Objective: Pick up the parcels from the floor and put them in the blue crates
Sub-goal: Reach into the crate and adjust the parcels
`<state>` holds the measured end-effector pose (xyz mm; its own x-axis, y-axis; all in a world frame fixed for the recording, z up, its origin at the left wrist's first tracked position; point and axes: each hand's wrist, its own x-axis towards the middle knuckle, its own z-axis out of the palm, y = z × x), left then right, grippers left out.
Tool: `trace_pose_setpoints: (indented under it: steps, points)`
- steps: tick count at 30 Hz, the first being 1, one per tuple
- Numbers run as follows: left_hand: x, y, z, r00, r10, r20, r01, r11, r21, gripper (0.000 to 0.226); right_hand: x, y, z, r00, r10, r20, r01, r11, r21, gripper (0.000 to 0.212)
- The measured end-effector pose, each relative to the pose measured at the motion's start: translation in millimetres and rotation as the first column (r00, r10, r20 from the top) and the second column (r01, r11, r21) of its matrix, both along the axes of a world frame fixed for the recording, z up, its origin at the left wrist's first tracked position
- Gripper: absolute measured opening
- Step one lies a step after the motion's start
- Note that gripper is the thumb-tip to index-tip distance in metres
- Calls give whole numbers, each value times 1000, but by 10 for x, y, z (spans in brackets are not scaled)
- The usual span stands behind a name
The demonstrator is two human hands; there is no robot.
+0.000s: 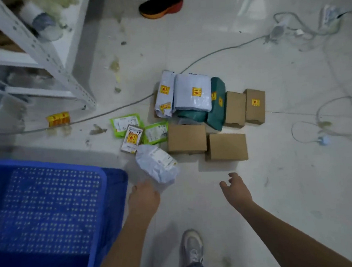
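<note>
White metal shelving unit top left w/ perforated uprights, blurry clutter on its shelves. Grey cable runs across the pale tiled floor, more cables coiled at right, white plug at one end. Power strip top right. Black/orange shoe at top edge; grey sneaker at bottom. Yellow stickers near shelving foot. Floor has grimy stains.

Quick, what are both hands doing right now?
Left hand: holding a white plastic mailer bag.
Right hand: open, holding nothing.
</note>
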<state>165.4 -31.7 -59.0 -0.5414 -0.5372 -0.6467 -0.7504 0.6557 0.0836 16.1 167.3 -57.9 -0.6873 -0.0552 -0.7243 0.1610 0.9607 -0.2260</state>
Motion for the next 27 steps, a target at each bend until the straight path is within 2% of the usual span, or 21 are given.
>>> trace_pose_setpoints:
  steps: [2,7,12,16,23,25,27]
  points:
    - [-324,28,-18,1000,-15,-10,15,1000,26,36,-250,124,-34,999,-44,-1,44,999,14,53]
    - [-900,58,-160,983,-177,41,175,983,55,35,-663,216,-200,994,-108,25,107,994,32,52]
    - [-1162,-14,-465,976,-185,118,168,975,146,39,-910,35,-433,993,-94,73,95,996,-3,51]
    - [-1442,-148,-748,974,-125,191,84,974,209,36,-1126,-157,-662,978,-146,150,152,988,-30,49]
    - [-1939,-358,-1205,977,-36,210,-42,933,358,39,-1512,-381,-1036,941,-215,261,217,976,19,48]
    - [-2070,-361,-1340,962,48,269,-156,906,395,37,-1623,-377,-1140,929,-263,261,263,964,36,48]
    - [-2231,-288,-1474,934,186,307,-313,839,445,27,-1760,-332,-1264,921,-290,260,284,957,62,50]
